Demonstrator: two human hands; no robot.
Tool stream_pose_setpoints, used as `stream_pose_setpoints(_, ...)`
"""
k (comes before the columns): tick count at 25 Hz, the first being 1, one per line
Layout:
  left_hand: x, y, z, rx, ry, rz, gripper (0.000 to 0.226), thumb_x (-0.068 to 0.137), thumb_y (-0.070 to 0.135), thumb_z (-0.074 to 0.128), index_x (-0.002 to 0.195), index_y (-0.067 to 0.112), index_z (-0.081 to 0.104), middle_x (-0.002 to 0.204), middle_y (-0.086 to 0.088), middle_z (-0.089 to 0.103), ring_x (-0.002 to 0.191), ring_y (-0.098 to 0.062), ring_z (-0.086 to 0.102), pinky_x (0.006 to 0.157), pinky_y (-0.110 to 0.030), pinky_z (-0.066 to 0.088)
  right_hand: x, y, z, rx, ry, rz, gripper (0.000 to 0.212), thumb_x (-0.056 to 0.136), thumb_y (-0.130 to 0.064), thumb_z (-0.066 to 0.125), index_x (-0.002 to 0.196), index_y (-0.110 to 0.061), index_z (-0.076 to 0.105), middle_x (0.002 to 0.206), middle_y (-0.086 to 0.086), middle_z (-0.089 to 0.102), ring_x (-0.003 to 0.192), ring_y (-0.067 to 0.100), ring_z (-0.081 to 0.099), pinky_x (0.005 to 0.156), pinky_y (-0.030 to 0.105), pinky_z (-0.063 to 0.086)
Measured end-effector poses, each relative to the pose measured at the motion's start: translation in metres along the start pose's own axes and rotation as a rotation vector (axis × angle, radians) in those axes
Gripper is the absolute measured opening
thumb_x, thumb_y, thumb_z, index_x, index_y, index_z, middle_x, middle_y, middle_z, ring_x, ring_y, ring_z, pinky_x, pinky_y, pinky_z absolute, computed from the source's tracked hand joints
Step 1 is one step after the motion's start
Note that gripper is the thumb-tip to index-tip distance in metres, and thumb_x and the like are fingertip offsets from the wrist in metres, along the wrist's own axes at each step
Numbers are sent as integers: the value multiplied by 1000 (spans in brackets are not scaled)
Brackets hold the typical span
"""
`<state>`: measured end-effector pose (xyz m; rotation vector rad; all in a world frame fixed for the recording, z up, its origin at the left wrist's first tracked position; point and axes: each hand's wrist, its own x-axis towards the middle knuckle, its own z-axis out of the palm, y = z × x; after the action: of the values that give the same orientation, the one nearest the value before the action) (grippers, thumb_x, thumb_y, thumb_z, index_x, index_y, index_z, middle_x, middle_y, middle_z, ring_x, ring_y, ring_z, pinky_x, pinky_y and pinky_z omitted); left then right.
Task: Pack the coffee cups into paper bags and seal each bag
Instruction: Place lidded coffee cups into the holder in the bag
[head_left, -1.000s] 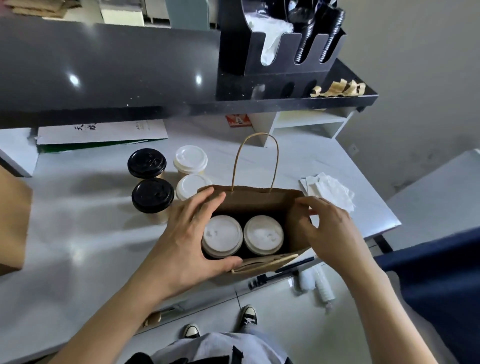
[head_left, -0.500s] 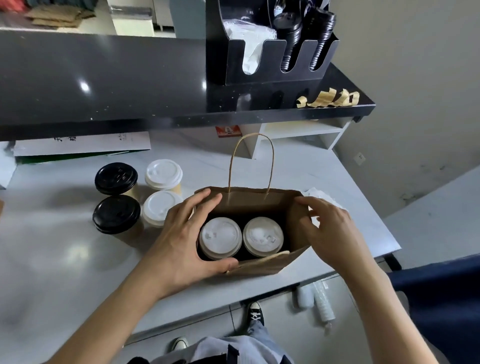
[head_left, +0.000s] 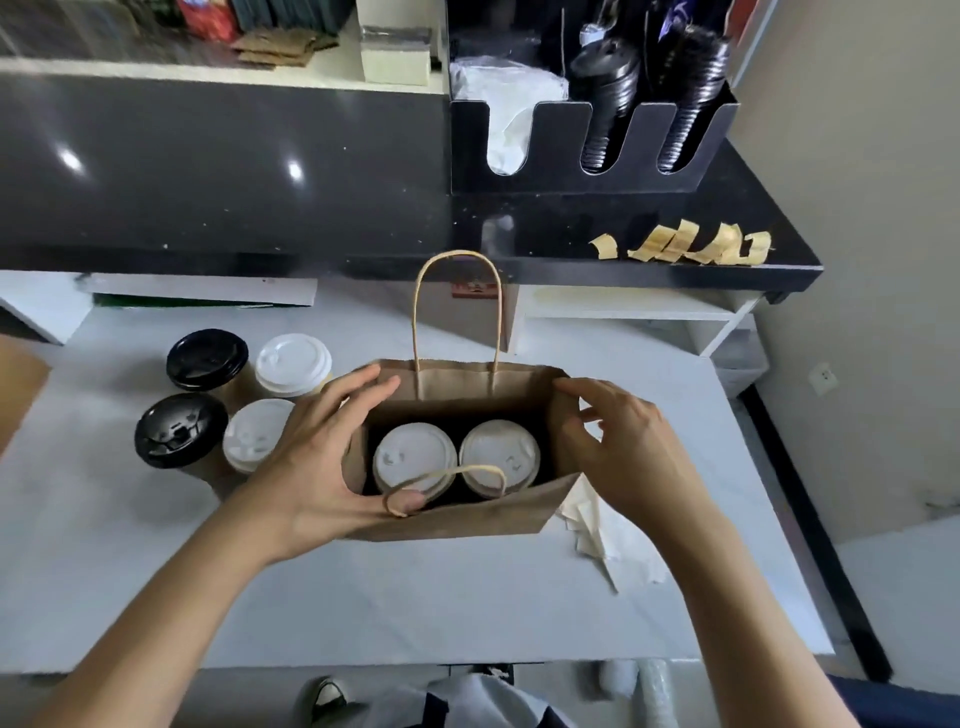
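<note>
Now both hands (head_left: 311, 457) (head_left: 623, 447) grip the open paper bag (head_left: 467, 519).

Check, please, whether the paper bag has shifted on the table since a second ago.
Yes. The paper bag has slid away from the person, off the near edge of the table, and now overlaps the napkins.

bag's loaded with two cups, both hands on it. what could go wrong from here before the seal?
1. The near handle lies folded over the two white lids inside the paper bag; closing the top may trap it.
2. Four cups stand close beside the left hand; a nudge could tip one.
3. The tape strips sit on the upper counter, so the right hand must let go to reach them.
</note>
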<state>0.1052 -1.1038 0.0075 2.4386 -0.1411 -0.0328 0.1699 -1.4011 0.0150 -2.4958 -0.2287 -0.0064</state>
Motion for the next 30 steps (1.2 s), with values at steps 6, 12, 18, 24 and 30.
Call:
stream_pose_setpoints(6,9,7,5,-1,70,-73,103,56,71,78,148,45,42,156,38,20,144,15,15,115,-24,22,29,9,-4,9,-72,-118,32,100,-26,55,131,-26,67,126,-10,69,100,13,70,89,37,54)
stream_pose_setpoints(12,8,9,8,-54,112,-81,91,63,56,83,145,47,46,155,36,28,145,12,22,105,-17,30,38,18,-13,49,-166,-179,32,98,-28,58,129,-28,67,124,-12,67,96,6,69,88,39,56)
stream_pose_setpoints(18,11,9,9,-101,169,-64,80,69,42,84,142,42,52,151,31,38,144,6,31,104,-23,35,34,20,-16,89,-213,-182,31,99,-36,59,129,-32,64,121,-13,64,96,3,68,87,39,56)
stream_pose_setpoints(24,12,7,7,-80,176,-58,73,71,46,80,139,42,54,151,28,41,143,0,36,104,-22,35,34,17,-19,92,-238,-200,33,98,-44,58,129,-34,64,122,-15,61,96,-1,66,88,37,56)
stream_pose_setpoints(30,20,8,-2,-45,208,-39,51,77,51,75,126,46,63,140,27,54,138,-6,44,113,-36,37,42,10,-32,104,-205,-215,29,97,-47,59,125,-40,65,114,-23,60,96,-7,63,85,29,56)
